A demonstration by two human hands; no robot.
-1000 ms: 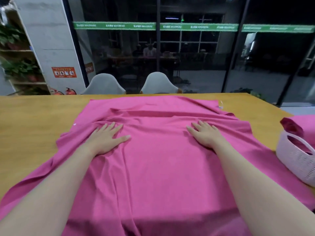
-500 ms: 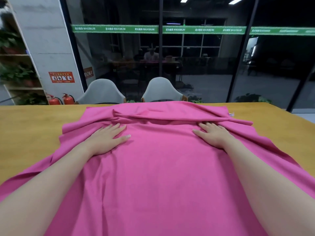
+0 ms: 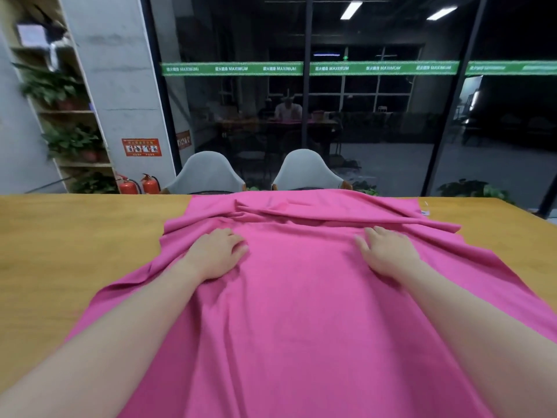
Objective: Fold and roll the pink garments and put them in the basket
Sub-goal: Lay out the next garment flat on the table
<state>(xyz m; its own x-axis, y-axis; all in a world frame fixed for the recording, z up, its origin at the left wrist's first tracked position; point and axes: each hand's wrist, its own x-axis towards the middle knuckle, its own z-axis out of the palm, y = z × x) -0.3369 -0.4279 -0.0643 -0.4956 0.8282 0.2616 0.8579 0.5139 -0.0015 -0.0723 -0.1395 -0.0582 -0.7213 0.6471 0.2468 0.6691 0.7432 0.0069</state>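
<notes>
The pink garment (image 3: 301, 297) lies spread across the desk (image 3: 75, 251), bunched in ridges at its far edge. The left hand (image 3: 215, 254) and right hand (image 3: 388, 256) press on it flat, fingers extended, gripping nothing. By the look of it only smoothing is under way; folding, rolling and basketing remain, and no basket is in view.

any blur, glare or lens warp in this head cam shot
Head view: the shelf with plants at far left is smeared by blur; the glass wall mirrors ceiling lights and a seated person; wide-angle warp tilts the pillar and stretches the forearms; the pink garment, left hand and right hand are evenly lit, reasonably sharp.
</notes>
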